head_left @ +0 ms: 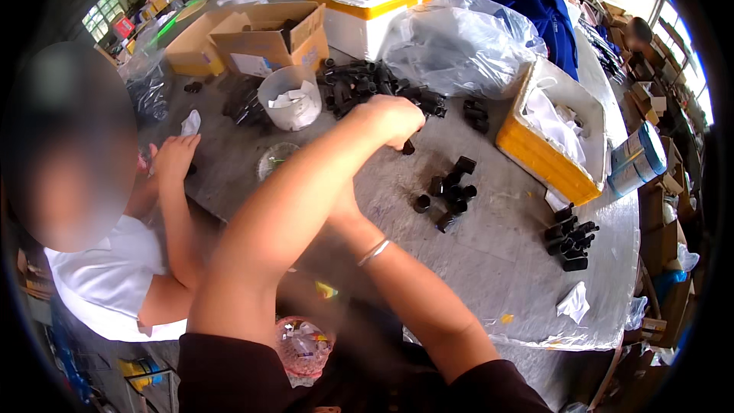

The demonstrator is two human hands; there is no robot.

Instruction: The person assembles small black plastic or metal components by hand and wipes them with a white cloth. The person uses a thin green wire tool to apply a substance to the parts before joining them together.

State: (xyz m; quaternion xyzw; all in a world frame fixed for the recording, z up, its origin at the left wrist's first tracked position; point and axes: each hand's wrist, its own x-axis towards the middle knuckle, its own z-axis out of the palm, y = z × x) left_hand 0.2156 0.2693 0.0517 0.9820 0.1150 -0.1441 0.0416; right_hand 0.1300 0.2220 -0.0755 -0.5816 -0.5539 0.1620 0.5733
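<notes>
My left hand [394,118] reaches over the middle of the table with its fingers curled down. A small black part [409,147] shows just under the fingertips and appears to be in their grip. Right behind it lies a heap of black tubular plastic parts [355,80]. My right hand [344,203], on the arm with the silver bracelet, is mostly hidden behind my left forearm, its fingers out of sight. To the right of my hands stands a loose group of black parts [451,193]. A second cluster [571,241] sits near the right edge.
A white tub [294,118] of paper pieces stands left of the heap. Behind are cardboard boxes [264,38], a yellow-banded foam box [378,8] and a clear plastic bag [462,46]. Another foam box [547,160] is at right. A co-worker's hand [176,157] works at left.
</notes>
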